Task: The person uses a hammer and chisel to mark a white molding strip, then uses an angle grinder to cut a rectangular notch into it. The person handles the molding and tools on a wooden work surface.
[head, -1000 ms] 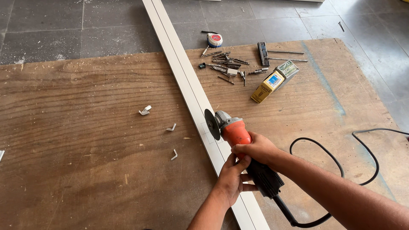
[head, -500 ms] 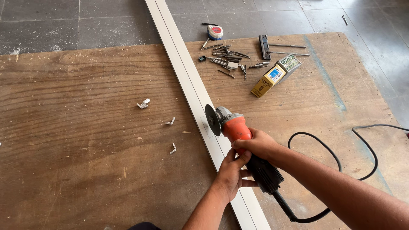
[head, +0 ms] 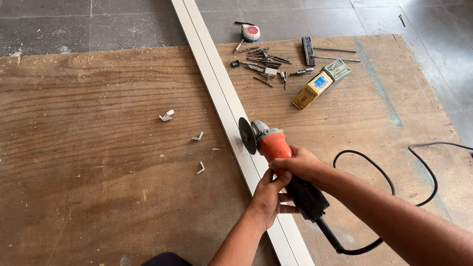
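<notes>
1. The orange grinder point(head: 274, 146) sits at the frame's centre, its black disc point(head: 245, 135) over the long white strip point(head: 224, 101).
2. The right hand point(head: 299, 165) and left hand point(head: 268, 197) both wrap tightly around its body.
3. Its black cord point(head: 374, 167) loops to the right on the plywood board point(head: 98, 162); screws point(head: 263, 63) and a yellow box point(head: 312, 90) lie at the upper right.

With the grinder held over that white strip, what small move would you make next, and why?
Probably lower the disc onto the white strip: both the right hand and left hand grip the grinder, and its disc sits right at faint pencil marks there.
</notes>
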